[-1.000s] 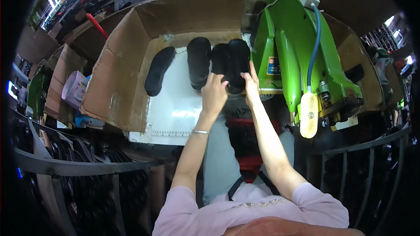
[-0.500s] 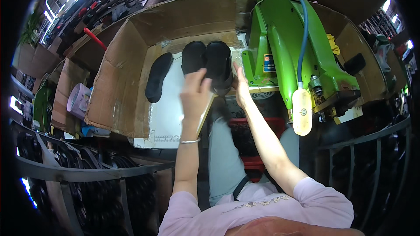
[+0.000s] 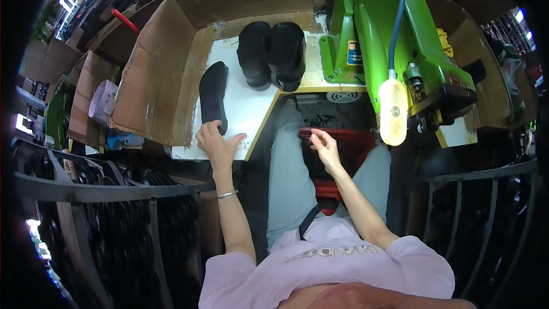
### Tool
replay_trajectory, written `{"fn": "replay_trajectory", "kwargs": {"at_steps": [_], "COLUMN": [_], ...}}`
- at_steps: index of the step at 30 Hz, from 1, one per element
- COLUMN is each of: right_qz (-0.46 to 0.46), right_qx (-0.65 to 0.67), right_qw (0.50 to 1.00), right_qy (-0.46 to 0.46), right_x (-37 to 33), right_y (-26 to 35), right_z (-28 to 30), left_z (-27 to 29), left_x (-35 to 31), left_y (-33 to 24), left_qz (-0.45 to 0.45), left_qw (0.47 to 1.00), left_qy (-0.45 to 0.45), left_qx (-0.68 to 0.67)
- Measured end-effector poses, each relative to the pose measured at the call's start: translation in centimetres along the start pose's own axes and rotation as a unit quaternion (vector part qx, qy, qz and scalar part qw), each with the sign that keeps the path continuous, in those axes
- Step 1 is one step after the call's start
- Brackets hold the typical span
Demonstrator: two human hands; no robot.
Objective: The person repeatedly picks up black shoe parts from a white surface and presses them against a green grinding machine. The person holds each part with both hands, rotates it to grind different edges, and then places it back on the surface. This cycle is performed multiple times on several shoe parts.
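A black shoe insole (image 3: 213,94) lies lengthwise on the white tabletop (image 3: 246,129). At its near end rests my left hand (image 3: 216,146), fingertips on or just beside the edge and thumb spread out to the right. The hand is open, not closed round the insole. Two black shoes (image 3: 287,57) stand side by side farther back, their near ends close to the table's front edge. My right hand (image 3: 325,150) hovers above my lap, away from the shoes. Its fingers are loosely bent and apart, with nothing visible in them.
Cardboard walls (image 3: 160,68) enclose the table's left and back. A green machine (image 3: 377,34) stands at the right, with a yellowish oblong piece (image 3: 393,111) hanging from a blue cable. Metal rails (image 3: 114,190) run along both sides. Something red (image 3: 351,143) sits below, between my legs.
My left hand has moved from the shoes down and left to the insole's near end. My right hand has left the shoes and drawn back toward my lap. The view has shifted.
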State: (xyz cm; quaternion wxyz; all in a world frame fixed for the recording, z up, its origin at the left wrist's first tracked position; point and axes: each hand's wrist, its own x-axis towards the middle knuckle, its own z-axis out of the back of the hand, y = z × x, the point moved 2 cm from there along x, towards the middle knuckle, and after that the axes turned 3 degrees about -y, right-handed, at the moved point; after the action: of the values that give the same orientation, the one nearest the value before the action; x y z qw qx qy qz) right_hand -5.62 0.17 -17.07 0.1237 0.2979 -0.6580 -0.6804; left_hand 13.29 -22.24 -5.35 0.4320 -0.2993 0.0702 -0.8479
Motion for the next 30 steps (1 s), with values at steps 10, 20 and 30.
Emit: {"fn": "replay_trajectory", "kwargs": {"at_steps": [10,20,30], "right_qz": [0.016,0.479,0.356], "right_qx": [-0.057,-0.366,-0.327], "right_qw": [0.986,0.786,0.872], "right_qy": [0.158,-0.137,-0.084], "right_x": [-3.1,-11.2,-13.0], "right_y": [-0.3,3.0,2.3], "right_z": [-0.5,11.2,20.3], "left_z": [1.5,6.5,-0.7], "left_x": [-1.8,-15.7,-15.0], "left_y": [-0.2,-13.1,-21.8], "left_qz": [0.058,0.231,0.076], "left_qw": [0.984,0.644,0.592], "left_qy": [-0.143,0.376,0.414], "left_qx": [-0.085,-0.625,-0.687]}}
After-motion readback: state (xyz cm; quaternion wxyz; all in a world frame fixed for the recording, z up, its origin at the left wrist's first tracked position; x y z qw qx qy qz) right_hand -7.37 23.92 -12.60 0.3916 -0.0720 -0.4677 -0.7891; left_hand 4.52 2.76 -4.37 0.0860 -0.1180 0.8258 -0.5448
